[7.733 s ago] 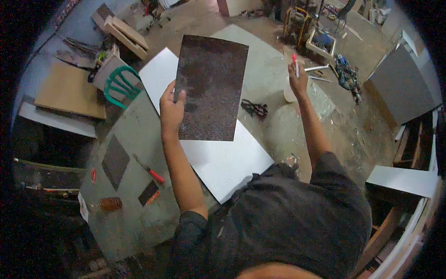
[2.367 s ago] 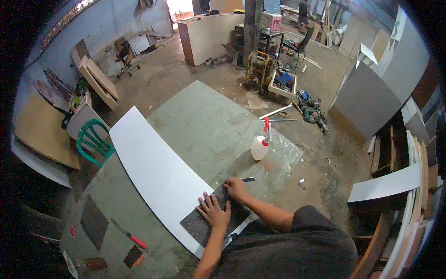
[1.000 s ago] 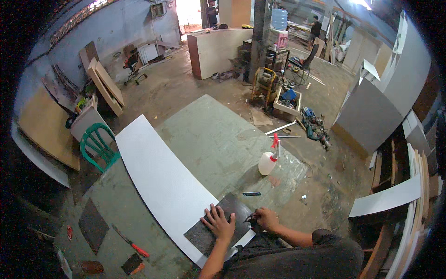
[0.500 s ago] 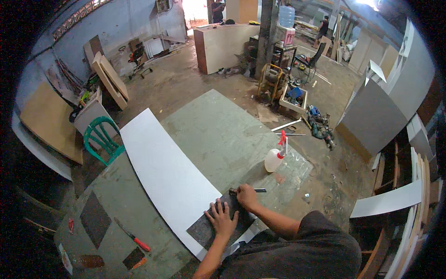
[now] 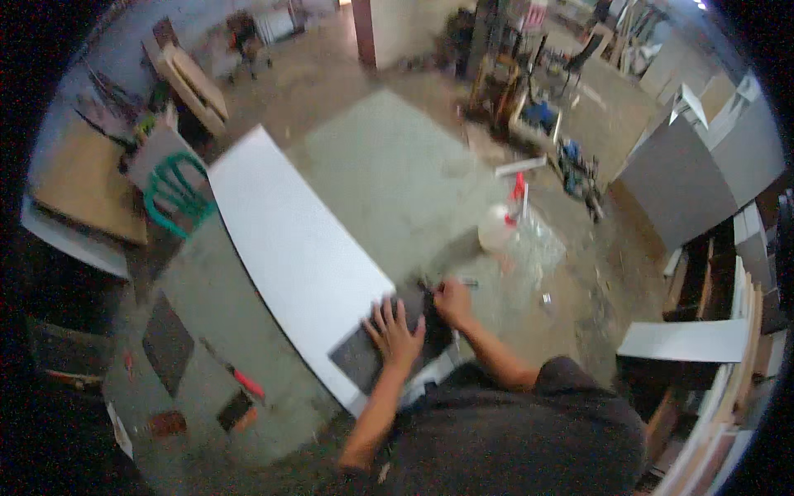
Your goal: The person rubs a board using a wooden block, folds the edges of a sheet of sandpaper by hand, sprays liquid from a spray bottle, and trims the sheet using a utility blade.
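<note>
- My left fingers (image 5: 382,312) are spread and pressed flat on the dark, speckled rectangular sheet (image 5: 364,357); my left hand (image 5: 395,332) grasps nothing, it only bears down.
- My right hand (image 5: 452,301) sits at the sheet's far edge, fingers curled, seemingly around something small and dark; the picture is too blurred for me to tell what, or how tightly.
- The dark sheet lies at the near end of the long white rectangular board (image 5: 291,248), part of it seeming to reach past the board's right edge. It looks thin and matt with a fine mottled grain; the board looks smooth and hard-faced.
- Risk, as I judge it: a thin sheet on a smooth face can creep sideways if my left palm eases off, and its edge would then sit skewed to the board.
- The part that seems to overhang looks unsupported; leaning there could bend or crack it.
- My right fingertips are close to that edge, so a slip could catch them.
- The board rests on the grey-green worktop (image 5: 389,165), dull and scuffed.
- A white plastic spray bottle with a red nozzle (image 5: 503,230) stands near my right hand; a knocked elbow could tip it.
- Farther left lie a red-handled tool (image 5: 246,383), a small dark sheet offcut (image 5: 168,343) and a green plastic chair (image 5: 175,194).
</note>
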{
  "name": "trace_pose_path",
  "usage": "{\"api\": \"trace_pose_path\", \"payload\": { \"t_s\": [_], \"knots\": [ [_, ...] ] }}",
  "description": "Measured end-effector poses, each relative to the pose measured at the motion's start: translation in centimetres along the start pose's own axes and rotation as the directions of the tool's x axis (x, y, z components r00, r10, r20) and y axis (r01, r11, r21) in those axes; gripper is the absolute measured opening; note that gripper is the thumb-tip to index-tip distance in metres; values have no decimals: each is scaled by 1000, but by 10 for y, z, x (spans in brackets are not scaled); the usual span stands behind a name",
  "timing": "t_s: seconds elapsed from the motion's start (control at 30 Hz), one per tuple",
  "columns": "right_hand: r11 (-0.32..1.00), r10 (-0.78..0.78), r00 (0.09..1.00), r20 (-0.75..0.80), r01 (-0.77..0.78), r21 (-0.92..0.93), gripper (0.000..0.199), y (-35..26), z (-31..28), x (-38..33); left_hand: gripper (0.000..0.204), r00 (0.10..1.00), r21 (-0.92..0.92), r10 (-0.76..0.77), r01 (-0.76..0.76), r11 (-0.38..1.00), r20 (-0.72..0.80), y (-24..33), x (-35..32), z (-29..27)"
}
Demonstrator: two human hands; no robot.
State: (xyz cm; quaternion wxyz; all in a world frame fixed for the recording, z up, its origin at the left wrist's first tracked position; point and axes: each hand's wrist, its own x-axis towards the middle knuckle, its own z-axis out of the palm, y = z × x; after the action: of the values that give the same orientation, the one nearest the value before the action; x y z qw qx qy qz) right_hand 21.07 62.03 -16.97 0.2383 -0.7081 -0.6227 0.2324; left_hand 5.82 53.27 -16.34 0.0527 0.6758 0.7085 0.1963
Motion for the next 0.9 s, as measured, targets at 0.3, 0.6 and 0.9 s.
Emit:
{"api": "trace_pose_path", "payload": {
  "t_s": [0.3, 0.6, 0.9],
  "knots": [
    [986, 129, 988, 79, -137, 96, 31, 45, -45, -33, 62, 999, -50, 24, -23, 998, 26, -2, 23, -9],
    [983, 112, 991, -70, -100, 154, 28, -3, -13, -3, 67, 998, -65, 20, -16, 998, 60, -1, 9, -6],
    [966, 168, 985, 38, -173, 193, 29, -7, -23, -2, 63, 997, -43, 32, -29, 999, 66, -1, 22, -7]
  ]
}}
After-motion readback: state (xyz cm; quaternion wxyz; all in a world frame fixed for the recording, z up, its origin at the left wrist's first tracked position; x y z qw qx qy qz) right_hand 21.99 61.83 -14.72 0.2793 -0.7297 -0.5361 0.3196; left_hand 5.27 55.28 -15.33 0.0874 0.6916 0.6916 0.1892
